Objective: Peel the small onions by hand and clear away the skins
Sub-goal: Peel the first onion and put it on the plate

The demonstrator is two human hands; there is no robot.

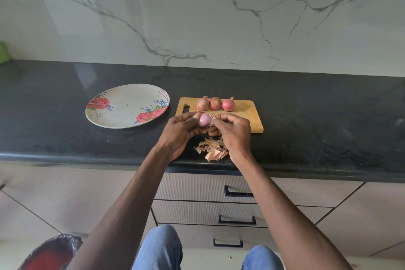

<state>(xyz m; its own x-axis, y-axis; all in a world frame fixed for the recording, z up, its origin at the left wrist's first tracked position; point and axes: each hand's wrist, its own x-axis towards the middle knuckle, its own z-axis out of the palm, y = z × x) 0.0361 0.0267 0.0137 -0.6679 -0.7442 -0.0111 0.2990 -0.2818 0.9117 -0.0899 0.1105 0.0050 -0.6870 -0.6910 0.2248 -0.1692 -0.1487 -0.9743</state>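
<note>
Gripping from both sides, a pale pink peeled onion [204,120] is held just above the near edge of the wooden cutting board [247,114]. It is cradled in the curled fingers of the left hand [182,131], while its right side is pinched by the fingertips of the right hand [233,129], where a scrap of loose skin and some root hairs are seen. The two hands are brought close together, meeting around the onion.

Three unpeeled onions [215,103] are lined up in a row along the far edge of the board, touching or nearly touching one another. A heap of dry onion skins [211,149] is left on the black countertop [65,138], just beneath the right hand and near the counter's front edge.

A floral plate [122,114] is set on the countertop to the left of the board, apart from it. Cabinet drawers [236,208] with dark handles are seen below the counter, and a bin lined with a dark bag [54,252] is partly visible at the lower left.
</note>
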